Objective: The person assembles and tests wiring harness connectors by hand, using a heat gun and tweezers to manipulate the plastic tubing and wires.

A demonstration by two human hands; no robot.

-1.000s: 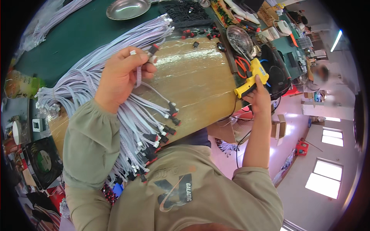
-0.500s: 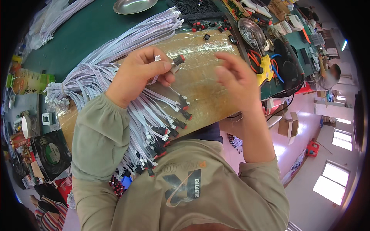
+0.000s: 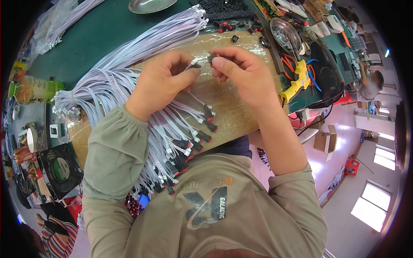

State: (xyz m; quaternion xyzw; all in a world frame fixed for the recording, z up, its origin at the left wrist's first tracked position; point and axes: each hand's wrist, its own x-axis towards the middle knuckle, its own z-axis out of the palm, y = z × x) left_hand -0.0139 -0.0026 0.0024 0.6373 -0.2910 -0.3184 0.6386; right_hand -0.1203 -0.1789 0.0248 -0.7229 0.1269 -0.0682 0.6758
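Observation:
My left hand (image 3: 165,81) is closed, pinching the white plug end (image 3: 193,62) of a thin cable; a dark piece shows by its fingertips, too small to make out. Facing it, my right hand (image 3: 247,75) grips a small black-and-red part (image 3: 213,58) between thumb and fingers. The two sets of fingertips are close together but apart, above a brown board (image 3: 232,101). Beneath my left wrist spreads a large bundle of white flat cables (image 3: 112,79). Several cable ends near my body carry black-and-red parts (image 3: 202,136).
Loose black-and-red parts (image 3: 226,27) lie past the board, near a black heap (image 3: 221,8). To the right are a yellow glue gun (image 3: 297,84), a metal dish (image 3: 285,33) and orange-handled pliers (image 3: 287,64). A fan (image 3: 59,170) stands at left; another person (image 3: 372,86) is far right.
My right hand has moved left toward my left hand, and its fingers have closed on a black-and-red part. The black-and-red part formerly at my left fingertips no longer shows there in the same way.

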